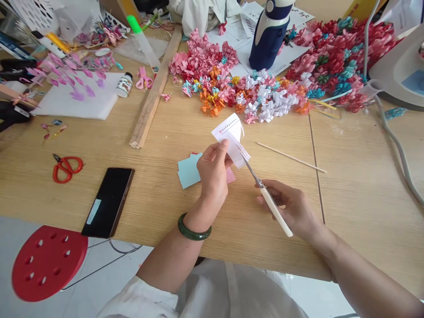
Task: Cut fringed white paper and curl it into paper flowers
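Note:
Between thumb and fingers, my left hand (214, 170) pinches a small white piece of paper (232, 128) with a line of printed characters near its top edge. My right hand (293, 205) grips scissors (274, 212) with pale handles. Their metal blades point up and left and meet the lower right edge of the paper, where narrow cut strips show. Beneath my left hand lie light blue paper squares (188, 171) and a pink paper piece (231, 175), partly covered. To the right, a thin wooden stick (291, 157) rests on the table.
Behind my hands spread heaps of pink paper flowers (202, 57), white ones (271, 97) and red ones (331, 48), around a dark blue bottle (270, 37). A wooden strip (155, 92), red-handled pliers (68, 169) and a phone (108, 202) lie left; a grey cord (394, 137) runs right.

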The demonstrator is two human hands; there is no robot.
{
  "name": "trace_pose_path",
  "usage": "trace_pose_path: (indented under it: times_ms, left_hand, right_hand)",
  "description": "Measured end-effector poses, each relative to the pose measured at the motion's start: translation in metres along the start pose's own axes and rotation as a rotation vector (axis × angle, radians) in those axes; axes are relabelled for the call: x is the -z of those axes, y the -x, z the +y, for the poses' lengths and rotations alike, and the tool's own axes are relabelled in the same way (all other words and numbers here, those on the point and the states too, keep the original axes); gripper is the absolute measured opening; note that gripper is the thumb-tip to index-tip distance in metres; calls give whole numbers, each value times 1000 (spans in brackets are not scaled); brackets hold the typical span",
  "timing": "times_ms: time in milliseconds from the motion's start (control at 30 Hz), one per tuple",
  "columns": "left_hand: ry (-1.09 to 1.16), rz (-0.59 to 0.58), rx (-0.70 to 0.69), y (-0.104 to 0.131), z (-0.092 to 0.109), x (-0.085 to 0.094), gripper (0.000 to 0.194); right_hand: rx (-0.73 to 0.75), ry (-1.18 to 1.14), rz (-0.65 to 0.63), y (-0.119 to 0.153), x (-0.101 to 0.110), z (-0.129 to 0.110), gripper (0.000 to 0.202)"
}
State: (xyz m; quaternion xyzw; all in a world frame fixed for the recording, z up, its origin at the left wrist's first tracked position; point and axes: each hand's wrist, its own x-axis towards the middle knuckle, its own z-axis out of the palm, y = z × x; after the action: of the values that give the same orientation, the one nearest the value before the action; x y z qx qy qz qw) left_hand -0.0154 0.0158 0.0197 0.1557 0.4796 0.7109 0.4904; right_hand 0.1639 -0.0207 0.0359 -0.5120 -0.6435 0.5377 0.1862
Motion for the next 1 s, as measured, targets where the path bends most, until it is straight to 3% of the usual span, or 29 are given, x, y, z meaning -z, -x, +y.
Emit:
trace_pose_path:
  times_ms: [533, 1000]
  left_hand:
    - [16, 8, -16, -5, 2, 2, 25]
    - [-98, -28, 17, 6, -6, -2, 27]
  right_hand:
    - [-16, -54, -16, 2, -2, 3, 38]
    - [3, -77, 6, -1, -2, 5, 38]
